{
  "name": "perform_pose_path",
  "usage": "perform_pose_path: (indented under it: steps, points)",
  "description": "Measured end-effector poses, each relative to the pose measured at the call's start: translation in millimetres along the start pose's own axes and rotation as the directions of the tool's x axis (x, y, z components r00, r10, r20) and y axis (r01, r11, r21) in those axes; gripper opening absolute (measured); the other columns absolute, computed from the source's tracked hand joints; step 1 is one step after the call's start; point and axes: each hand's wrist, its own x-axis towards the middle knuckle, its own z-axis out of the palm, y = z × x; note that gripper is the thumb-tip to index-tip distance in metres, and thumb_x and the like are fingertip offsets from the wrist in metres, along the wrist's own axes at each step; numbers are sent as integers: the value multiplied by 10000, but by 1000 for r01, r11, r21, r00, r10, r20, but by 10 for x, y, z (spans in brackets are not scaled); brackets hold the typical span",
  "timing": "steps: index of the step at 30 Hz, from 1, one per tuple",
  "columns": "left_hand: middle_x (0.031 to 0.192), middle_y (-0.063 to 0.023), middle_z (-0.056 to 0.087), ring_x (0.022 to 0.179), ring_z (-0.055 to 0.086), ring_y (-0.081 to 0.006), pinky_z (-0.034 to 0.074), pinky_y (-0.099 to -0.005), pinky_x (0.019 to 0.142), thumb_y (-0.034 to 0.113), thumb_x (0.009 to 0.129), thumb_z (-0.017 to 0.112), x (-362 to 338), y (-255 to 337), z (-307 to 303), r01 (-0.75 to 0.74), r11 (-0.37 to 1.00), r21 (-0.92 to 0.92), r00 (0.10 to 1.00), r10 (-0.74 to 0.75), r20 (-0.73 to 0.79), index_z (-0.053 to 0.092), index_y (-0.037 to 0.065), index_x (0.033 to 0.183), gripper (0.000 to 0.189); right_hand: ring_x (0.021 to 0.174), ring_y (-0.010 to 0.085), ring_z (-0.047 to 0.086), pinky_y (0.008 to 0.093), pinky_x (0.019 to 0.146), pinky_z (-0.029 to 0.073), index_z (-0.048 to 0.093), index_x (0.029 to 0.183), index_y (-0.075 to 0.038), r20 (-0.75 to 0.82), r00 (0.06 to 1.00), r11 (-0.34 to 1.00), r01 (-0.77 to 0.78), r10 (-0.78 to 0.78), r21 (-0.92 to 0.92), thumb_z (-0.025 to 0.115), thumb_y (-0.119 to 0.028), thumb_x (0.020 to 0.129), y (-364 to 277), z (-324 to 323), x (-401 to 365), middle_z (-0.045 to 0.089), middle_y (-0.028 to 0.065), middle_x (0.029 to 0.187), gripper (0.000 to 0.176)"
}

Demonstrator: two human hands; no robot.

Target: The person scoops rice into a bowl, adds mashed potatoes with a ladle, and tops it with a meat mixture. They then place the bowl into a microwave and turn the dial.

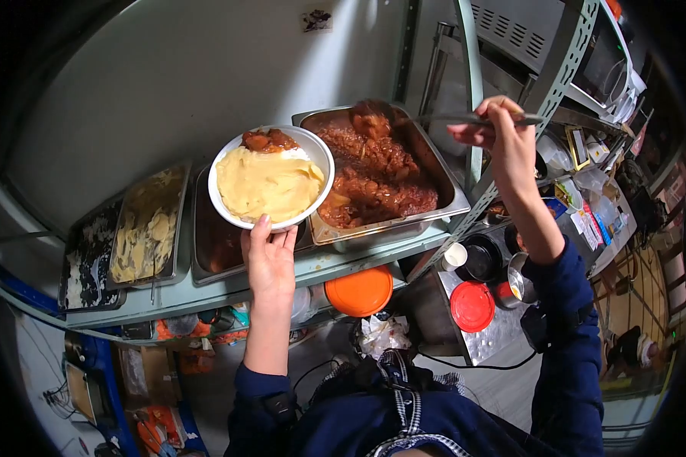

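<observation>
My left hand grips the near rim of a white bowl, thumb on the edge. Smooth yellow mash covers much of the bowl, and a small heap of reddish-brown stew lies at its far side. In my right hand is the handle of a serving spoon, fingers closed around it. The spoon's end carries chunks of stew, slightly blurred, over the far part of a deep metal pan. Chunky stew in sauce fills that pan. The bowl overlaps the pan's left side.
Left along the shelf stand a second metal pan, partly hidden by the bowl, a tray of mash and a dark tray with white remains. Below are an orange lid and a red lid. A perforated shelf post rises right.
</observation>
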Motion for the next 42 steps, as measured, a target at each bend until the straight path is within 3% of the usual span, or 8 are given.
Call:
perform_pose_path:
  steps: [11, 15, 19, 22, 34, 37, 39, 42]
  points:
    - [1161, -87, 474, 1079, 474, -228, 400, -381, 908, 214, 750, 657, -17, -30, 126, 40, 999, 22, 999, -39, -36, 399, 73, 1163, 506, 639, 159, 618, 268, 557, 518, 468, 830, 26, 223, 962, 981, 180, -159, -75, 430, -26, 856, -348, 873, -448, 563, 70, 716, 69]
    - [1262, -116, 400, 1185, 389, -238, 311, -390, 1016, 277, 753, 638, -54, -25, 177, 32, 999, 25, 999, -32, 5, 324, 69, 1286, 652, 602, 272, 558, 327, 522, 462, 449, 804, -21, 602, 699, 687, 654, -387, -318, 560, 34, 678, -276, 853, -552, 500, 114, 707, 177]
    - [1278, -119, 390, 1197, 379, -240, 292, -384, 1026, 298, 771, 610, -74, 11, 182, 30, 998, 53, 996, -34, 88, 309, 66, 1298, 650, 546, 179, 548, 298, 437, 451, 444, 805, -33, 857, 407, 279, 903, -316, -326, 559, -113, 680, -347, 838, -586, 420, 52, 662, 188]
    - [1286, -120, 385, 1202, 375, -244, 277, -385, 1034, 303, 782, 591, -89, 15, 195, 14, 998, 61, 994, -20, 109, 299, 64, 1305, 645, 526, 168, 533, 287, 416, 440, 459, 821, -27, 825, 393, 205, 919, -405, -337, 567, -123, 678, -398, 817, -619, 403, 45, 658, 204]
    - [1285, -105, 381, 1181, 395, -263, 321, -433, 1010, 189, 755, 610, -115, 30, 153, -55, 998, 20, 995, 53, 90, 310, 85, 1297, 629, 519, 191, 534, 297, 443, 439, 477, 799, -40, 826, 455, 351, 873, -334, -339, 600, -145, 646, -479, 658, -647, 424, 46, 657, 223]
    - [1268, -113, 388, 1167, 396, -273, 334, -435, 992, 213, 749, 626, -81, 43, 64, -10, 999, -39, 999, 12, 43, 322, 85, 1288, 632, 650, 196, 629, 267, 522, 484, 536, 839, 8, 599, 639, 587, 743, -482, -320, 574, -69, 752, -559, 433, -517, 566, 84, 716, 122]
    - [1258, -117, 390, 1157, 396, -279, 342, -435, 979, 231, 748, 634, -79, 94, 7, 31, 998, -51, 1000, -31, -4, 331, 85, 1282, 631, 691, 163, 646, 258, 573, 501, 509, 825, 22, 346, 889, 828, 422, -299, -369, 461, 2, 814, -540, 327, -553, 574, 84, 743, 52]
    - [1258, -119, 383, 1156, 393, -283, 349, -430, 965, 258, 747, 642, -109, 172, -3, 57, 997, -57, 997, -60, -44, 338, 84, 1278, 636, 703, 163, 640, 250, 605, 495, 469, 811, 25, 385, 917, 840, 291, -108, -457, 407, 28, 826, -194, -28, -427, 556, 89, 734, 64]
